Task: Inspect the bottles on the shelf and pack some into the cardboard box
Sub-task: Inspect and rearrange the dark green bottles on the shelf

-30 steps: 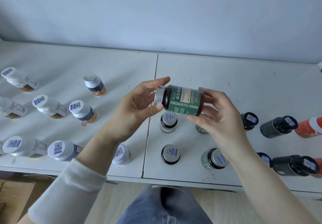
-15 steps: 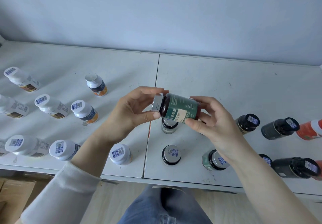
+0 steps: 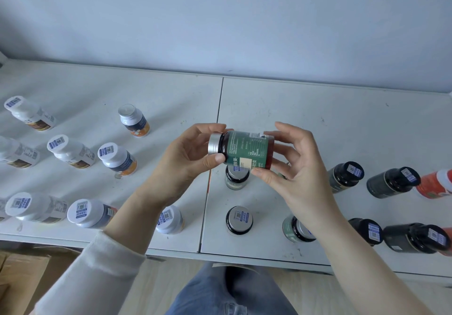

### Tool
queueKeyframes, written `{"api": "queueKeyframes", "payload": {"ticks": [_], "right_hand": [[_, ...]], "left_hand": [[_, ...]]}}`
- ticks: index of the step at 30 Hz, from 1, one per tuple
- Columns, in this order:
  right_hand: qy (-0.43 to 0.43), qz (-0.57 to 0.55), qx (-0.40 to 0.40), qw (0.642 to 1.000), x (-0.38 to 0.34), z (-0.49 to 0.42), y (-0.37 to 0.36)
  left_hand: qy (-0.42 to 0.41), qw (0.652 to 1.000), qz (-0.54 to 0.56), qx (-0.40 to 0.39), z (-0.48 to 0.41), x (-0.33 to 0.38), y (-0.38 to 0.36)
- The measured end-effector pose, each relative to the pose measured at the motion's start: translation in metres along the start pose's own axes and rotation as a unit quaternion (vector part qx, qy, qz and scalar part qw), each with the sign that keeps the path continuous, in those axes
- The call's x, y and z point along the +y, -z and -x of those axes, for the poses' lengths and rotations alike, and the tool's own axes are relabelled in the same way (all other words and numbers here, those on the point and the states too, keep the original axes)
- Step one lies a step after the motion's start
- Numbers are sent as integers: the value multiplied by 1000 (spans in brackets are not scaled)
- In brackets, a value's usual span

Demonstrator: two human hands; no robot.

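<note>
I hold a dark bottle with a green label [image 3: 247, 150] on its side above the white shelf [image 3: 318, 123], its silver cap pointing left. My left hand [image 3: 186, 165] grips the cap end between thumb and fingers. My right hand [image 3: 296, 167] supports the bottle's base, thumb under the label and the other fingers spread apart. The label's small-print side faces me. A corner of the cardboard box [image 3: 22, 273] shows at the bottom left, below the shelf edge.
Several white bottles [image 3: 71, 152] with blue code stickers stand on the shelf's left half. Dark bottles [image 3: 391, 182] and an orange one [image 3: 433, 185] lie at the right. Three dark jars [image 3: 239, 219] stand under my hands. The wall rises behind the shelf.
The bottle has been rotated in my hands: the "PROBIOTIC OKRA" front has turned away and the small-print side now faces up. My right fingers have spread off it.
</note>
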State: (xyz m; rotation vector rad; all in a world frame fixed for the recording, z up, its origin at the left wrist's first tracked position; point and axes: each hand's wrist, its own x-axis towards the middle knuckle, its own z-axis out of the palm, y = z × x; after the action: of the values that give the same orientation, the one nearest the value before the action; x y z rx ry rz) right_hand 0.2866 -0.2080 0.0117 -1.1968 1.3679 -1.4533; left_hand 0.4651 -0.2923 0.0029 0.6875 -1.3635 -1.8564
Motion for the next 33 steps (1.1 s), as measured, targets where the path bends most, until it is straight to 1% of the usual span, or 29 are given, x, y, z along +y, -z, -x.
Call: {"api": "queueKeyframes", "payload": {"ticks": [3, 6, 10, 15, 18, 20, 22, 24, 26, 30, 33], "right_hand": [[4, 25, -5, 1000, 2, 1, 0], [18, 90, -20, 996, 2, -1, -1], [30, 138, -39, 989, 2, -2, -10], [14, 142, -80, 987, -2, 13, -38], [12, 128, -133, 983, -4, 33, -63], [10, 142, -189, 972, 0, 51, -81], [55, 218, -250, 942, 13, 72, -98], [129, 313, -301, 891, 29, 94, -116], [172, 378, -339, 844, 40, 117, -135], [250, 426, -398, 772, 49, 156, -185], [287, 433, -436, 735, 50, 179, -234]], "left_hand": [[-40, 999, -14, -5, 2, 2, 3], [-72, 997, -29, -7, 6, 6, 4], [-89, 995, -37, 20, 17, 9, 12], [-96, 990, -42, 90, 57, 10, 23], [-106, 978, -36, 177, 101, 8, 28], [-103, 966, -21, 234, 137, 2, 30], [-91, 951, -34, 293, 179, -5, 33], [-63, 932, -89, 346, 222, -13, 35], [-19, 906, -164, 390, 265, -22, 37], [53, 839, -299, 452, 342, -38, 46], [69, 796, -342, 495, 392, -45, 61]]}}
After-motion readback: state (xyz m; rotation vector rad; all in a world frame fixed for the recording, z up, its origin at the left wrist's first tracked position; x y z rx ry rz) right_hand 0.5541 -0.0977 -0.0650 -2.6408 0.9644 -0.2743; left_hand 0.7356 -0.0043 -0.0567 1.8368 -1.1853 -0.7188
